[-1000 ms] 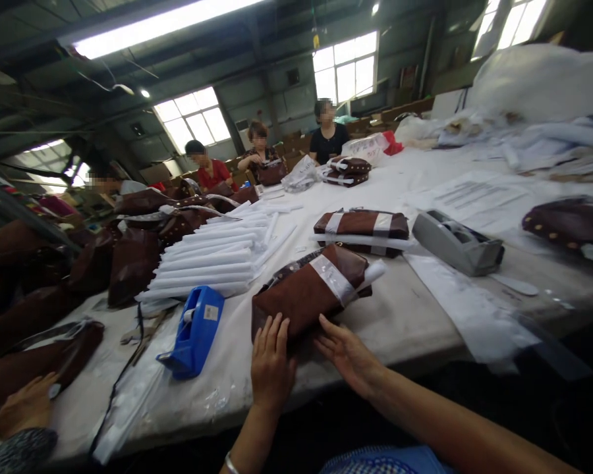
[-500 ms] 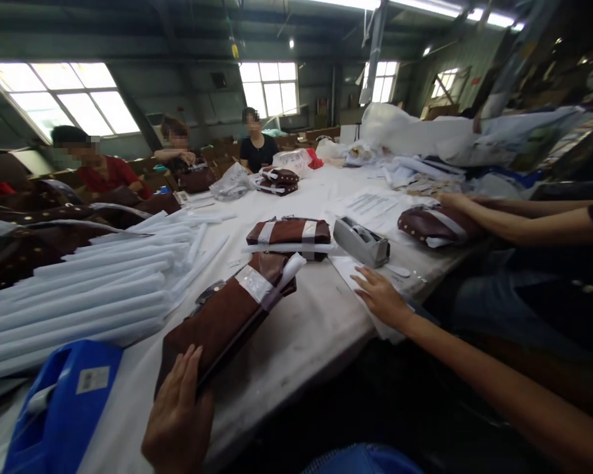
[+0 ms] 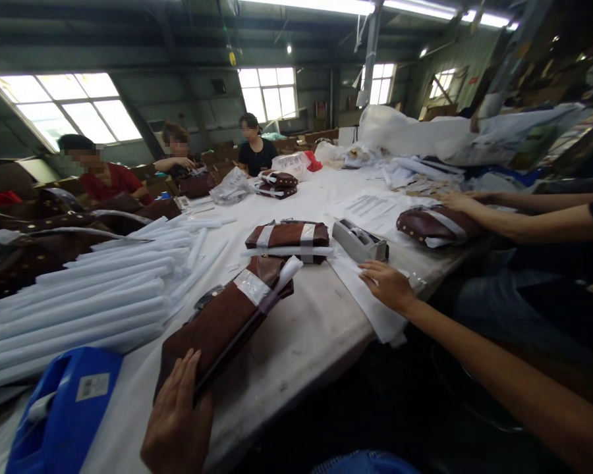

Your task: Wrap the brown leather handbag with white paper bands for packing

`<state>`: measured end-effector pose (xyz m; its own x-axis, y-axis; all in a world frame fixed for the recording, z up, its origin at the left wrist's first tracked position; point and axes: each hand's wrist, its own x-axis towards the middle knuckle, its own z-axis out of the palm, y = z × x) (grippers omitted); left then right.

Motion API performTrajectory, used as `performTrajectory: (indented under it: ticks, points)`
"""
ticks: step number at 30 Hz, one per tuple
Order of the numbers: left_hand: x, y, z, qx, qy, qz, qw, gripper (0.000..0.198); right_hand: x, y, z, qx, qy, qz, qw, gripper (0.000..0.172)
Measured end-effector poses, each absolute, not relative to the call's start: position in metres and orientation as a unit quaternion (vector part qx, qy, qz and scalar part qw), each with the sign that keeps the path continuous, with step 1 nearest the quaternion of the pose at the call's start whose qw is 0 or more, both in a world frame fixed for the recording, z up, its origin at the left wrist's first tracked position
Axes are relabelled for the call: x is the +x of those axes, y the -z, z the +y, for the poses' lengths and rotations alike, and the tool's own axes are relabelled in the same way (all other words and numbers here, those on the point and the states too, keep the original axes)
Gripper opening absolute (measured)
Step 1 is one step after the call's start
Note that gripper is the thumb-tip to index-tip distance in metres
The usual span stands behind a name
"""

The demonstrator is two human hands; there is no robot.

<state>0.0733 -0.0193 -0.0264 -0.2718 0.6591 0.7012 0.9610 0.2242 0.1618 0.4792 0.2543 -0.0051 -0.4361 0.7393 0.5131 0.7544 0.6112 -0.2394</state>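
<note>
The brown bag [image 3: 222, 322] lies on the tabletop [image 3: 306, 342] in front of the person, its long axis slanting from the near left, by the left hand [image 3: 178, 418], up to the far right. Its far end points toward a second brown bag [image 3: 284, 236], stopping just short of it or touching it; which, I cannot tell. That second bag lies more nearly crosswise, its length running left to right. A band of clear tape [image 3: 252, 286] crosses the first bag near its far end, square to the long axis, and a white roll [image 3: 289, 268] sticks out at the right side there, pointing away and to the right.

The left hand rests on the bag's near end, fingers straight and close together, not curled round it. The right hand [image 3: 388, 286] is stretched out with fingers loosely extended, holding nothing visible, over the edge of a white sheet [image 3: 366, 299] and just beside a grey tape dispenser [image 3: 360, 242]; contact is unclear. A blue tape dispenser [image 3: 72, 408] stands left of the bag, with a row of white rolls [image 3: 103, 289] beyond it
</note>
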Motion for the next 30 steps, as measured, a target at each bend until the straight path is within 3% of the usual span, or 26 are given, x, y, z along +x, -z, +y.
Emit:
performTrajectory:
  ticks: [4,9,14,18,23,30]
  points:
    - [0.073,0.027,-0.020,-0.548,0.296,-0.740,0.254,0.073,0.449,-0.005,0.193,-0.364,-0.073,-0.881,0.293,0.020]
    - [0.071,0.025,-0.020,-0.546,0.301,-0.742,0.246,0.070,0.427,-0.009,0.139,-0.306,-0.256,-0.907,0.137,0.022]
    - [0.070,0.025,-0.019,-0.527,0.314,-0.751,0.245,0.067,0.410,0.004,0.194,-0.421,-0.139,-0.862,0.245,0.043]
    - [0.067,0.021,-0.019,-0.479,0.326,-0.777,0.244,0.062,0.392,0.030,0.232,-0.498,-0.070,-0.858,0.104,0.070]
    - [0.060,0.012,-0.022,-0.371,0.359,-0.822,0.241,0.056,0.379,0.054,0.182,-0.387,-0.111,-0.912,0.072,0.069]
    - [0.054,0.001,-0.021,-0.320,0.413,-0.821,0.229,0.058,0.350,0.042,0.148,-0.187,-0.220,-0.954,0.077,0.059]
